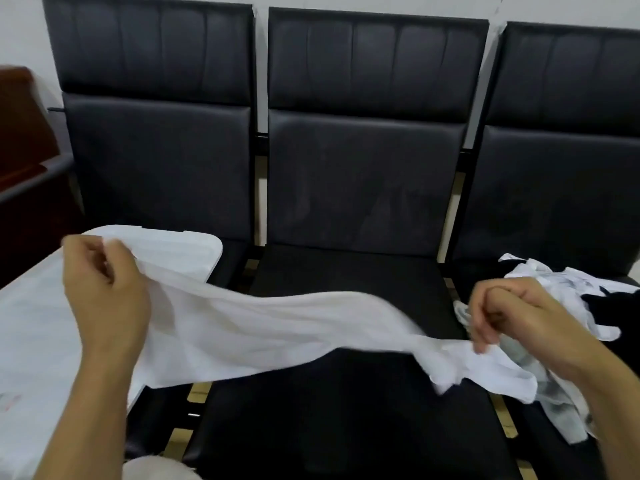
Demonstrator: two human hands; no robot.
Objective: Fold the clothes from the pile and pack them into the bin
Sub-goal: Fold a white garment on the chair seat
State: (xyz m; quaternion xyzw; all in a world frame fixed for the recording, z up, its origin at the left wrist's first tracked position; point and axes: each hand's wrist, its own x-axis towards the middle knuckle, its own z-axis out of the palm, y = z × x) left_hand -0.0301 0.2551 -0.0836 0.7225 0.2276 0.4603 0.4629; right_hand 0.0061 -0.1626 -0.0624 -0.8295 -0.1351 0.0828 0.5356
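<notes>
A long white garment (277,323) hangs stretched between my two hands above the middle black seat (346,410). My left hand (104,285) pinches its left end over the white bin (31,323). My right hand (505,313) grips the garment's right end with curled fingers. Behind my right hand a pile of white and dark clothes (568,292) lies on the right seat. The bin stands on the left seat; I cannot see what is inside it.
Three black padded chairs stand in a row with tall backrests (363,133) against a pale wall. A dark red wooden piece of furniture (24,133) stands at the far left. Narrow gaps run between the seats.
</notes>
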